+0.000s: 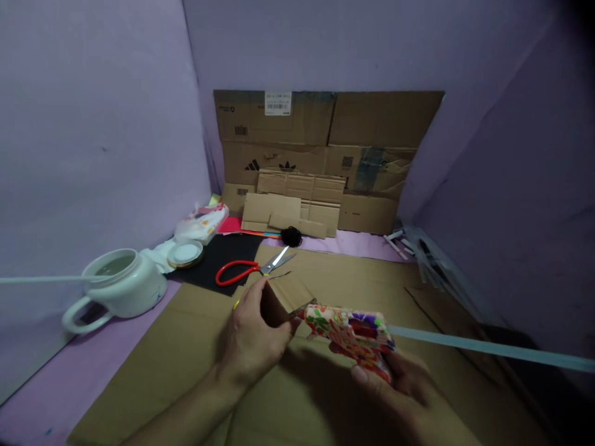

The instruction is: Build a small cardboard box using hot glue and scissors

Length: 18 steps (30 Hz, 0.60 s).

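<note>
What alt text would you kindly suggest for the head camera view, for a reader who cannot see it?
A person's left hand holds a folded brown cardboard piece, while the right hand holds a floral-patterned glue gun near its edge, a long translucent glue stick extending behind. Beyond lie red-handled metal scissors; a white ceramic pot stands at left.

The worktop [69, 384] is purple; a big brown cardboard sheet [171, 359] lies on it; a white pot [132, 291] sits at the left; a black sheet [244, 248] is nearby; white sticks [394, 246] lie back right.
</note>
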### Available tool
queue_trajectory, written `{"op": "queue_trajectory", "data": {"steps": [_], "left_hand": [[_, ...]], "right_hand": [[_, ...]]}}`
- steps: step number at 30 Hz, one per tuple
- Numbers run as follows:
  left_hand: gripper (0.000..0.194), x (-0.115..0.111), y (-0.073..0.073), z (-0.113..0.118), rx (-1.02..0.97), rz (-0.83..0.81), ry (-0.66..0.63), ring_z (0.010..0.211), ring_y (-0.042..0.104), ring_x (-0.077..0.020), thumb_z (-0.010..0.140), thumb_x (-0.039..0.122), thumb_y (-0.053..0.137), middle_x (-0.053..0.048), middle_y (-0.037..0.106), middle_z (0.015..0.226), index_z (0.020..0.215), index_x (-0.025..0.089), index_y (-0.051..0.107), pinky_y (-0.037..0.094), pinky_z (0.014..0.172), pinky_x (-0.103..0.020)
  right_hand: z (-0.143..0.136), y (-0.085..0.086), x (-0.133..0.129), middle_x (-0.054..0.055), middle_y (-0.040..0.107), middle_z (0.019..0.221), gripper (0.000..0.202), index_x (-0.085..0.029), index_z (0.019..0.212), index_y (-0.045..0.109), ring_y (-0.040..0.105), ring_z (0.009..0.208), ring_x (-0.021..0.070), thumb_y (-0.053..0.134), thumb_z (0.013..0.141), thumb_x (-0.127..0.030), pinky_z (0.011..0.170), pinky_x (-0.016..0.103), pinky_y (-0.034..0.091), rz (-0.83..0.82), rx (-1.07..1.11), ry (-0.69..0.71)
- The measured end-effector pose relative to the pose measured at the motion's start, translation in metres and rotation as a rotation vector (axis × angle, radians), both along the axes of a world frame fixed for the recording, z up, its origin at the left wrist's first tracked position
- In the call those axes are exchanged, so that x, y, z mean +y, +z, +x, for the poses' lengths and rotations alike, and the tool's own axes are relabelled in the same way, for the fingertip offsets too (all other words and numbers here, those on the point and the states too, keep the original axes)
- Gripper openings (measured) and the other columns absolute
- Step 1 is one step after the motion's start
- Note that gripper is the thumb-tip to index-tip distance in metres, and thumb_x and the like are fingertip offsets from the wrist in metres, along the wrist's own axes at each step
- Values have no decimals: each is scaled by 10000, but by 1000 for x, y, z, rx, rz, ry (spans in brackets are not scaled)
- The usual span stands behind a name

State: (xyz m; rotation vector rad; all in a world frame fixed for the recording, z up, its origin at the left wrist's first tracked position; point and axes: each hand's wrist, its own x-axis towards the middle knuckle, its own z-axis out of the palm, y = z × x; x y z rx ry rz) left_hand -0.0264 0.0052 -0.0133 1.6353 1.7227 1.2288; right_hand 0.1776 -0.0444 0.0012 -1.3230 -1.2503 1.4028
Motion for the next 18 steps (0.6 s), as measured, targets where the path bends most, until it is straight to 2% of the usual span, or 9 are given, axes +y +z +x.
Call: {"op": "queue_trajectory", "data": {"steps": [7, 13, 18], "left_hand": [[640, -2, -4, 0, 81, 28, 23, 1125, 601, -321, 638, 279, 725, -122, 641, 1207, 1236, 194, 516, 517, 930, -468], [628, -3, 3, 2, 65, 0, -8, 1088, 622, -331, 629, 269, 738, -122, 659, 1183, 1220, 204, 536, 542, 889, -451], [632, -2, 2, 2, 35, 32, 2, 1060, 641, -319, 619, 266, 756, -96, 690, 1119, 1216, 227, 551, 550, 875, -432]], "right_hand": [[-1, -8, -1, 125, 703, 1176, 420, -197, 1084, 710, 638, 1101, 300, 679, 739, -434, 964, 387, 494, 38, 22, 18], [-1, -10, -1, 112, 733, 1108, 369, -219, 1071, 719, 673, 1018, 293, 682, 752, -402, 939, 383, 510, 59, -6, 5], [1, -12, -1, 117, 739, 1079, 420, -201, 1097, 701, 676, 1006, 299, 674, 748, -434, 885, 375, 541, 48, -53, -24]]}}
